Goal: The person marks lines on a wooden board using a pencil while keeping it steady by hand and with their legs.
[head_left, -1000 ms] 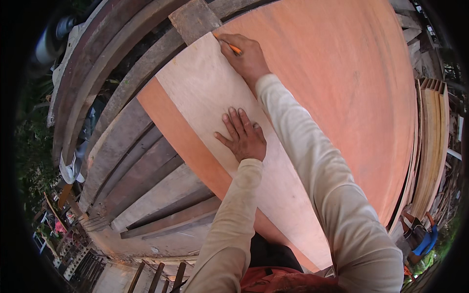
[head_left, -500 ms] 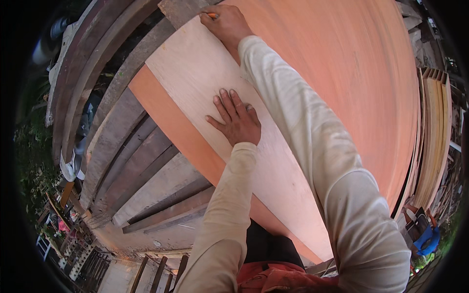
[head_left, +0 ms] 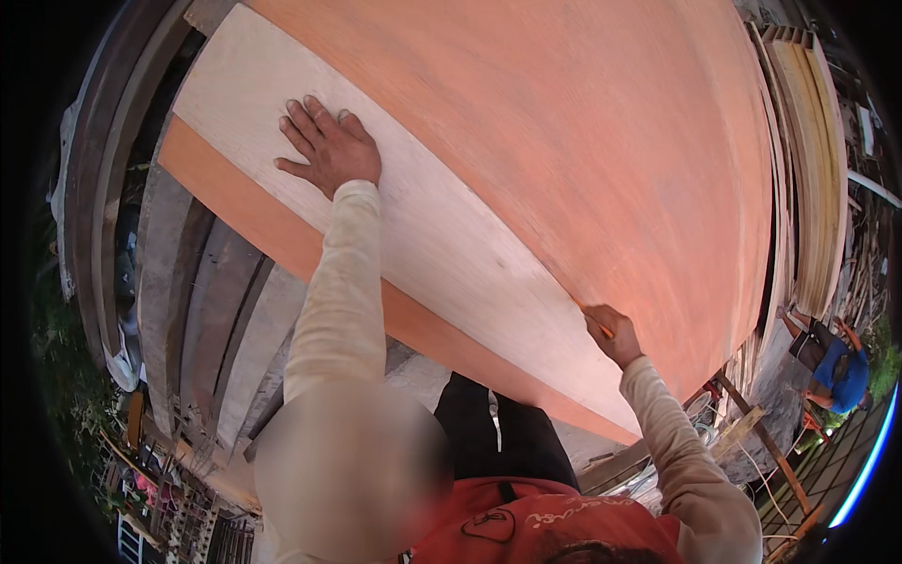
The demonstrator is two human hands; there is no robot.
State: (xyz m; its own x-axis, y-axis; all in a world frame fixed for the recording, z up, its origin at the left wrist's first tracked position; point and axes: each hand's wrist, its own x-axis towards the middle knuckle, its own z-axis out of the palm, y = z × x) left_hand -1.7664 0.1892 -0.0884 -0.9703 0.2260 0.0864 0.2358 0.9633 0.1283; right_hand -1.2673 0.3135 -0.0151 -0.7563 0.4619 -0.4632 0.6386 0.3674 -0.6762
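A long pale wooden panel (head_left: 451, 240) lies on a larger sheet of reddish-orange plywood (head_left: 611, 141), which shows along both of its long sides. My left hand (head_left: 333, 152) rests flat on the pale panel toward its far end, fingers spread. At the panel's right edge, closer to my body, my right hand (head_left: 616, 340) grips an orange pencil (head_left: 606, 331). The pencil's tip is too small to make out, but it is at or near the seam between panel and sheet.
Dark, weathered timbers (head_left: 193, 282) are under and beside the plywood on the left. A stack of pale boards (head_left: 810, 160) stands at the right. Beyond it, lower right, is a person in a blue shirt (head_left: 839, 376).
My right hand has come from the panel's far corner down its right edge toward me with the pencil. My left hand stays flat on the panel; the whole view has shifted.
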